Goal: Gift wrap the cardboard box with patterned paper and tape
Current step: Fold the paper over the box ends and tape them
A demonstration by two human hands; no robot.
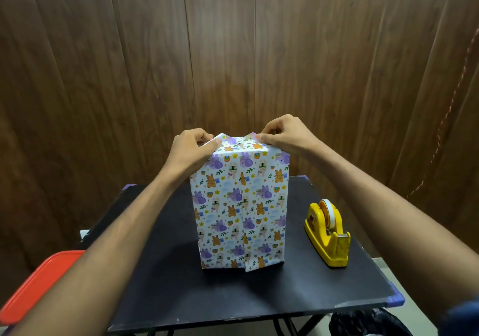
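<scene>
Dim, warm indoor light from above/front. Soft shadow falls on the black table [160,271] left of and in front of the wrapped box [239,206]. Wood wall [233,37] has a mild sheen, no hard glare. Wide-angle bend at edges; corners slightly soft, centre sharp.

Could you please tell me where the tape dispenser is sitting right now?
In the head view, the yellow tape dispenser stands on the black table, to the right of the upright wrapped box and apart from it, untouched by either hand.
</scene>
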